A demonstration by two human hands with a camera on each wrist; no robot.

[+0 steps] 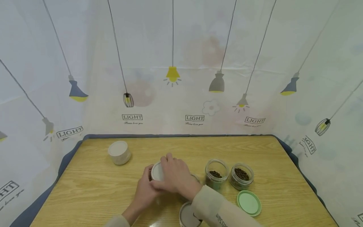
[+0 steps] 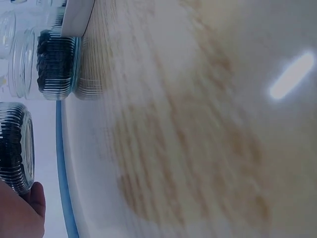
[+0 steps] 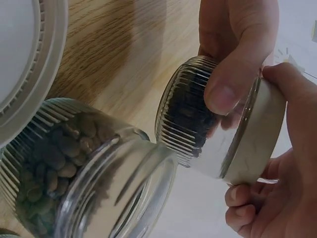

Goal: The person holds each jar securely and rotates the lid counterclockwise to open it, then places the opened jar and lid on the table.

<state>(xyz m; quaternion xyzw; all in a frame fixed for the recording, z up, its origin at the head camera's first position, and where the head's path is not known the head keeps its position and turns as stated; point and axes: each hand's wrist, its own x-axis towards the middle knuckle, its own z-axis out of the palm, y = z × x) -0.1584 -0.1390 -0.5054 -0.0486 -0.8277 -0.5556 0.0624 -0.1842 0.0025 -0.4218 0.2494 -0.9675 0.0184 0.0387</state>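
Observation:
My left hand [image 1: 146, 189] grips a small ribbed glass jar [image 3: 185, 114] around its side, with the thumb across the glass. Dark beans fill its lower part. The white lid [image 3: 260, 131] sits over the jar's mouth, and my right hand [image 1: 177, 176] holds it by the rim with fingers and thumb. The jar is lifted off the table and tilted in the right wrist view. Close by stands an open ribbed jar [image 3: 59, 163] of brown beans, mostly behind my right wrist in the head view. Another white lid [image 1: 189, 216] is near my right sleeve; what lies under it is hidden.
Right of my hands stand two open glass jars, a taller one [image 1: 216, 171] and a shorter one [image 1: 242, 176], both with dark beans. A green lid [image 1: 249, 203] lies in front of them. A white-topped round container [image 1: 119, 153] is at the back left of the wooden table [image 1: 85, 189].

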